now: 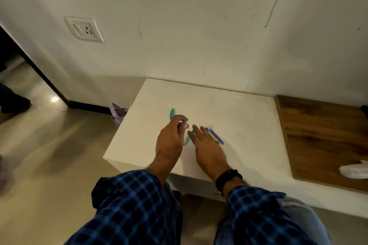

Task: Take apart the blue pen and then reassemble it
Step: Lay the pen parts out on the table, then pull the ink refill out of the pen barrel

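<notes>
Several pens lie on the white table [229, 109]. A teal pen [171, 113] rests just beyond my left hand [170, 137], whose fingertips pinch a small blue pen part [183, 123]. My right hand [207, 145] lies flat on the table, fingers spread, over another teal pen [186, 141] that shows between the two hands. A blue-violet pen [217, 136] lies beside the right hand's fingers, partly covered by them.
A wooden panel [322, 137] adjoins the table on the right, with a white plastic bag [355, 171] on it. A lilac bin [117, 113] stands on the floor left of the table. The wall runs close behind, with a socket [84, 29].
</notes>
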### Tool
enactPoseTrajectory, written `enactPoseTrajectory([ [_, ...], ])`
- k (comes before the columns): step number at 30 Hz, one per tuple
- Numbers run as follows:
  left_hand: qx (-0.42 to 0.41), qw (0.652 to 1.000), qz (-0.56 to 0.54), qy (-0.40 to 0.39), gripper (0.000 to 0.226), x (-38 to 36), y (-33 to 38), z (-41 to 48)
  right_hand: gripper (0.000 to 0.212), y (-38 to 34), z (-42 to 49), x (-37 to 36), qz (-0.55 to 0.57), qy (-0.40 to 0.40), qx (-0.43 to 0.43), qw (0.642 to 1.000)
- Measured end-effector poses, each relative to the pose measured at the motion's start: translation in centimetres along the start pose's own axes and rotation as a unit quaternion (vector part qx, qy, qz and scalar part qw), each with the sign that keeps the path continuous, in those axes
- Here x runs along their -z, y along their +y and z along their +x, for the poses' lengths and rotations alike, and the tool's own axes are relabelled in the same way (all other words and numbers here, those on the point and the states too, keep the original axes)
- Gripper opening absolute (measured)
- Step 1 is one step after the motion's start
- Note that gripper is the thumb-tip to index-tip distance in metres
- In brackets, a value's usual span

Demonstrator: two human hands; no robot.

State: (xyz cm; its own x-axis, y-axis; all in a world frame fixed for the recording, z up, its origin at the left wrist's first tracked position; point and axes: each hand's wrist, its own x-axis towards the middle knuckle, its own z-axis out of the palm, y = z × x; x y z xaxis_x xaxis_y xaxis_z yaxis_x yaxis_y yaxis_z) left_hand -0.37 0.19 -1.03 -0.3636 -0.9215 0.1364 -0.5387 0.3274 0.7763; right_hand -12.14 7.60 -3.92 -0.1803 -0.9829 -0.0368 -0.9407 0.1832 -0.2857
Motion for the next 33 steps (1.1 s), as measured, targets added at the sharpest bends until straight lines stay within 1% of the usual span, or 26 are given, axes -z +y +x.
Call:
enactPoseTrajectory([
  [3,0.019,1.000,-0.004,0.007,0.021,-0.3,0.1,0.3,0.064,-0.4,1.7,0.6,-0.060,-0.035,0.023,0.997],
  [5,0.020,1.000,-0.006,0.016,0.022,-0.3,0.0,0.3,0.060,-0.6,1.8,0.6,-0.072,-0.018,0.031,0.997],
  [6,0.017,1.000,-0.010,0.019,0.023,-0.3,0.0,0.3,0.057,-0.6,1.6,0.9,-0.050,0.017,0.003,0.999],
  [7,0.017,1.000,-0.014,0.019,0.025,-0.2,0.0,0.3,0.052,-0.2,1.6,1.5,-0.014,0.061,-0.050,0.997],
  [8,0.021,0.999,-0.019,0.018,0.027,-0.2,0.1,0.2,0.048,0.4,1.6,2.0,0.026,0.099,-0.113,0.988],
  [9,0.027,0.999,-0.021,0.018,0.029,-0.2,0.1,0.2,0.044,1.4,1.6,2.5,0.044,0.119,-0.169,0.977],
  [10,0.029,0.999,-0.022,0.019,0.030,-0.3,0.1,0.2,0.039,2.6,1.6,2.9,0.041,0.114,-0.215,0.969],
  [11,0.028,0.999,-0.023,0.018,0.030,-0.5,0.1,0.2,0.031,3.7,1.6,3.1,0.037,0.091,-0.252,0.963],
  [13,0.023,0.999,-0.029,0.010,0.028,-0.9,0.3,0.1,0.019,5.3,1.5,3.2,0.050,0.056,-0.294,0.953],
  [16,0.019,0.999,-0.026,-0.006,0.027,-1.3,0.7,0.1,0.014,5.9,1.2,3.0,0.052,0.058,-0.308,0.948],
  [18,0.021,0.999,-0.032,-0.012,0.026,-1.6,0.8,0.0,0.016,5.9,1.3,2.8,0.036,0.056,-0.308,0.949],
  [20,0.028,0.999,-0.038,-0.017,0.027,-1.8,0.8,-0.1,0.013,5.9,1.4,2.7,0.045,0.060,-0.317,0.945],
  [23,0.025,0.998,-0.051,-0.006,0.028,-2.1,0.8,-0.2,0.027,6.0,1.3,2.6,0.085,0.053,-0.307,0.946],
  [26,0.007,0.998,-0.067,-0.005,0.024,-2.2,1.2,-0.3,0.020,5.8,1.1,2.7,0.064,0.031,-0.289,0.955],
  [28,-0.010,0.997,-0.073,-0.002,0.018,-2.4,1.3,-0.4,0.018,5.7,0.9,2.7,0.051,0.040,-0.290,0.955],
  [29,-0.015,0.997,-0.073,-0.002,0.016,-2.5,1.2,-0.4,0.017,5.7,0.9,2.9,0.071,0.057,-0.295,0.951],
  [30,-0.015,0.997,-0.070,-0.004,0.013,-2.6,1.2,-0.3,0.016,5.6,0.9,3.2,0.121,0.081,-0.299,0.943],
  [31,-0.013,0.997,-0.069,-0.008,0.011,-2.6,1.2,-0.1,0.015,5.4,1.0,3.8,0.197,0.107,-0.297,0.928],
  [32,-0.010,0.997,-0.073,-0.014,0.008,-2.6,1.3,0.1,0.013,5.2,1.1,4.5,0.288,0.125,-0.285,0.906],
  [33,-0.009,0.996,-0.082,-0.017,0.008,-2.6,1.4,0.3,0.010,4.8,1.2,5.4,0.379,0.126,-0.262,0.878],
])
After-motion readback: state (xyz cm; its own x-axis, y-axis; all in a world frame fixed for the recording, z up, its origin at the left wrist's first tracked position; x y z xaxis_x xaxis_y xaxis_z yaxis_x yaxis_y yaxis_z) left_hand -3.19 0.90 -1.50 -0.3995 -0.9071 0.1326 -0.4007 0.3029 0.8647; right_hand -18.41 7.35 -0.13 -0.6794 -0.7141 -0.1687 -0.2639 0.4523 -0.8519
